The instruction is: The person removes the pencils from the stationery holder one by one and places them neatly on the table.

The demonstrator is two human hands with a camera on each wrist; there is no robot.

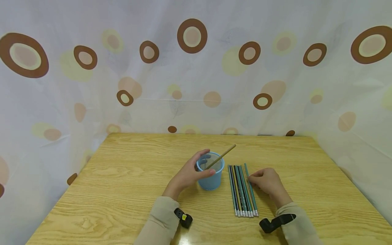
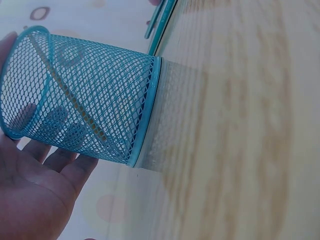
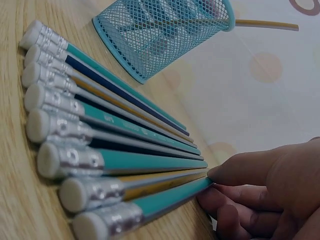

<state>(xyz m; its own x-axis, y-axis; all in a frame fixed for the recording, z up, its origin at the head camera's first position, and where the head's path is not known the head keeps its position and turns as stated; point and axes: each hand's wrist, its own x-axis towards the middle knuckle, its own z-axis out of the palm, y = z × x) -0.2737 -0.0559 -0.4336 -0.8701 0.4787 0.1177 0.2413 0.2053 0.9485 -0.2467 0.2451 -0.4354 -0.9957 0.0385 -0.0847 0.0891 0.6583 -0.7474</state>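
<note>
My left hand (image 1: 192, 172) grips a light blue mesh pen cup (image 1: 210, 182), its fingers round the far side and the thumb at the near rim. The cup stands upright on the table, and one tan stick-like pencil (image 1: 226, 151) leans in it, poking out over the right rim. To the cup's right lies a row of several pencils (image 3: 150, 127), teal, dark and yellow, side by side with white erasers toward me. At the row's right end, my right hand (image 1: 267, 182) pinches the outermost teal pencil (image 3: 165, 197) between thumb and fingers; this pencil still lies along the row.
A wood-grain table (image 1: 122, 177) carries everything. Behind it and along both sides hangs a pale curtain (image 1: 153, 81) printed with brown, pink and yellow rounds. Each sleeve cuff bears a black wrist camera (image 1: 277, 223).
</note>
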